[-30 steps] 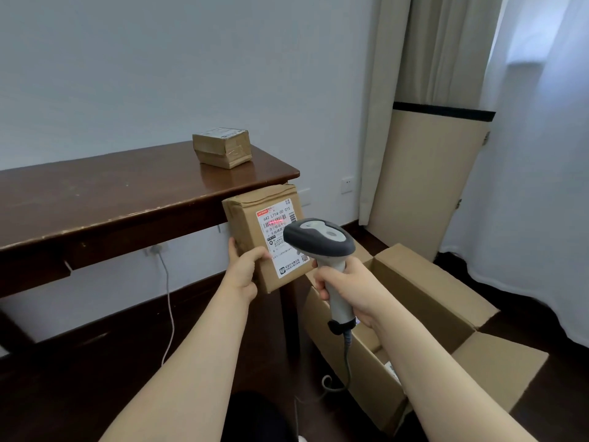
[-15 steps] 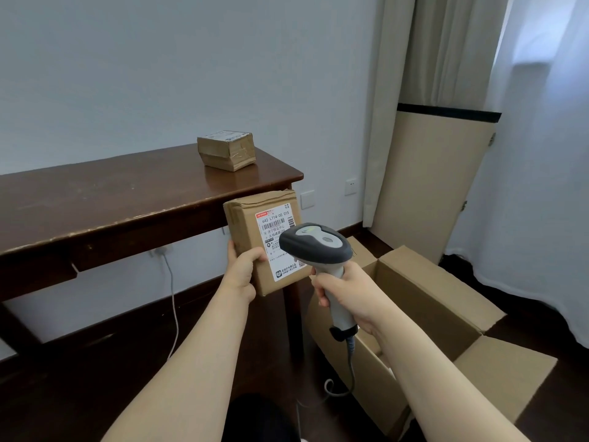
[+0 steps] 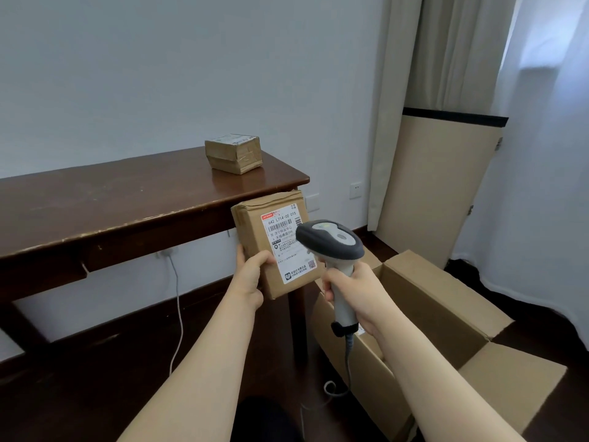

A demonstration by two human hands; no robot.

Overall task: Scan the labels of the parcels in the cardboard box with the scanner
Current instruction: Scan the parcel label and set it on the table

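Left hand (image 3: 250, 279) fingers clamp a brown cardboard parcel (image 3: 271, 242), its white label (image 3: 288, 247) facing the grey handheld scanner (image 3: 331, 240) gripped by the right hand (image 3: 353, 291). Another taped parcel (image 3: 234, 153) sits on the dark wooden tabletop (image 3: 111, 199); the open cardboard box (image 3: 430, 314) probably holds more.

Brown parcel (image 3: 255, 231) carries a white label (image 3: 288, 247) with black barcode stripes and a red tab; grey-and-white scanner (image 3: 331, 242); dark brown table (image 3: 111, 202).
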